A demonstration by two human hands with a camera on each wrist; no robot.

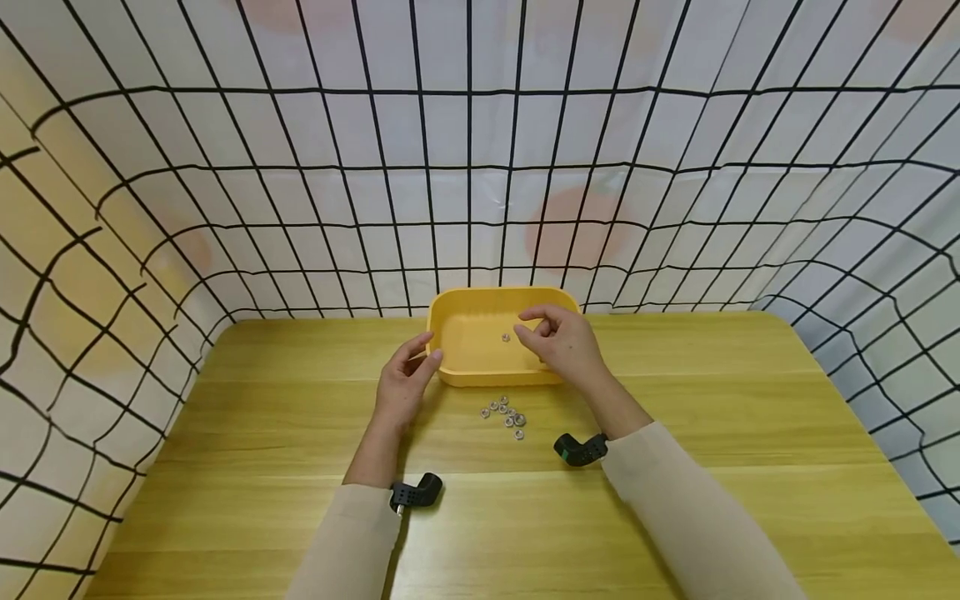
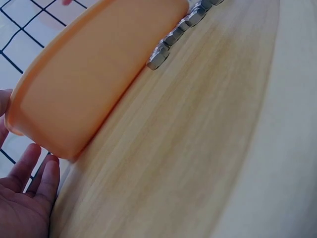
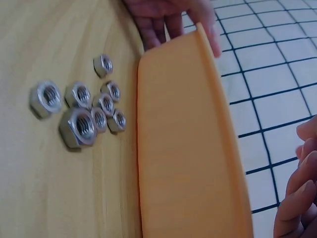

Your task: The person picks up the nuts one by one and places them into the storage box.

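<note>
A yellow plastic tray [image 1: 487, 379] stands on the table. My left hand [image 1: 401, 387] holds its left end, thumb at the rim and fingers along the outside wall, as the right wrist view also shows. Over the tray's right part is my right hand [image 1: 562, 343], fingers loosely bent, thumb and index tips apart with nothing between them. Just left of those fingertips, one small hex nut [image 1: 506, 337] shows against the tray's floor. In front of the tray lie several silver hex nuts [image 3: 78, 94] in a loose cluster, one larger nut [image 3: 79, 129] among them.
The wooden table [image 1: 285, 433] reaches up to a black wire grid [image 1: 468, 167] with pale cloth behind it. The grid rises close behind the tray and along both sides. Each wrist wears a black camera [image 1: 417, 492].
</note>
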